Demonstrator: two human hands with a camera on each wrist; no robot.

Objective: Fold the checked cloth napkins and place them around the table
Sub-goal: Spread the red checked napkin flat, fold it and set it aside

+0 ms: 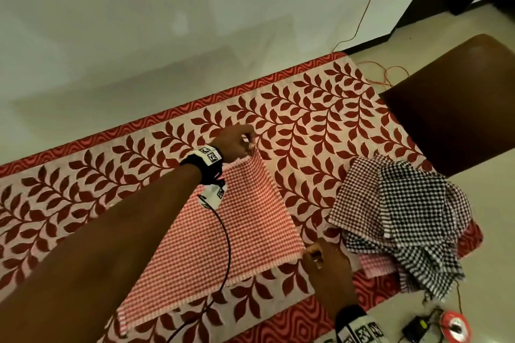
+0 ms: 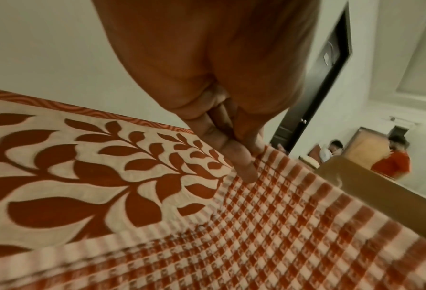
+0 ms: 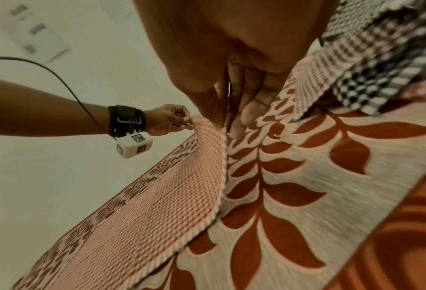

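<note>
- A table [image 1: 320,120] under a red leaf-print cover stood against a pale wall, a brown chair [image 1: 459,108] at its right end.
- A red checked napkin [image 1: 223,231] lay spread on the cover.
- The left hand [image 1: 237,145] pinched the napkin's far right corner, lifting it.
- The right hand [image 1: 326,262] pinched its near right corner.
- A pile [image 1: 404,211] of dark checked napkins lay at the table's right end, just beside the red one.

The table [image 1: 320,125] is covered by a cream cloth printed with dark red leaves and edged by a red wavy border. A red checked napkin [image 1: 223,231] is spread flat on it. Near the right edge, a heap of checked napkins [image 1: 404,209] is piled.
</note>
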